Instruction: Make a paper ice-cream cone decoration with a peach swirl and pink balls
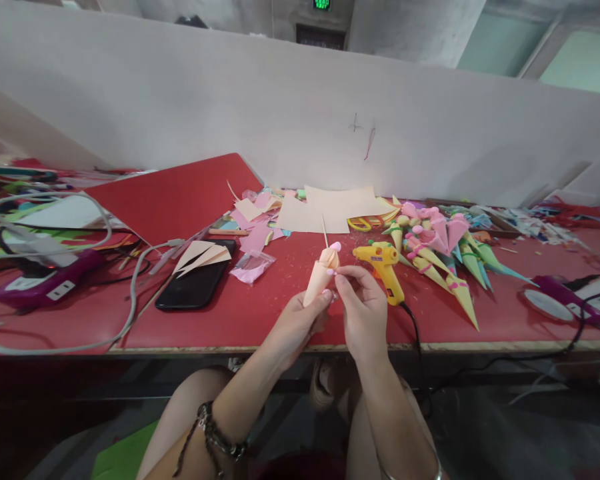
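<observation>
My left hand [300, 320] is closed around the lower part of a peach paper cone [316, 281], held tilted above the table's front. A rounded peach shape with pink bits fills the cone's top, and a thin stick [325, 232] rises behind it. My right hand [364, 310] pinches at the cone's upper right side, where a small pink piece [331, 272] shows by the fingertips. Just beyond that hand lies a yellow glue gun [386, 270] with a black cord. Finished-looking paper cones [437, 250] in yellow, pink and green are heaped to the right.
A black phone [190, 290] carries peach paper pieces [205, 257]. Behind are a peach sheet [325, 210], yellow-handled scissors [359, 225], pink scraps and a small plastic bag [251, 267]. Purple power strips [45, 287] and cables lie at both sides. A white partition [290, 113] stands behind.
</observation>
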A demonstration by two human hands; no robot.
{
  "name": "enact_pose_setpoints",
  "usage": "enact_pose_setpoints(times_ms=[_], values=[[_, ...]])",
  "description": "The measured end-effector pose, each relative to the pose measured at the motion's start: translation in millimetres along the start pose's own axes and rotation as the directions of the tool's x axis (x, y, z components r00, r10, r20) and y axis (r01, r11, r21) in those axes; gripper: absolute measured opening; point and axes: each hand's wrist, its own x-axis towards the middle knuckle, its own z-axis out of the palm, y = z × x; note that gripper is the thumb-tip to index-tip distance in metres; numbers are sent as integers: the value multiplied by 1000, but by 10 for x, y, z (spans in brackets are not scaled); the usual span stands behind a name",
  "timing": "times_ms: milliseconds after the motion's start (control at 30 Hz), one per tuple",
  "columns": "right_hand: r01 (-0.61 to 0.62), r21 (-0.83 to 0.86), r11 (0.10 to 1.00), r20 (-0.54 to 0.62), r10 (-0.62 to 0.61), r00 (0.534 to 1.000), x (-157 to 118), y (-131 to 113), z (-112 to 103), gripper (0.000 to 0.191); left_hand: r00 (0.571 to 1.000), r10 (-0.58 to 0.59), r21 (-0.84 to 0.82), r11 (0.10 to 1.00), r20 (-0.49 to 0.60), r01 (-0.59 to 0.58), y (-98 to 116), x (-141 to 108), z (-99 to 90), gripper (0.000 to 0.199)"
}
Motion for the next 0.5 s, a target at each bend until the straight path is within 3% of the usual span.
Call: enact_pose_setpoints(times_ms=[500], values=[[14,-15,1000,29,-14,999,11,42,-24,7,1000,16,53,998,18,-17,-5,-1,-16,38]])
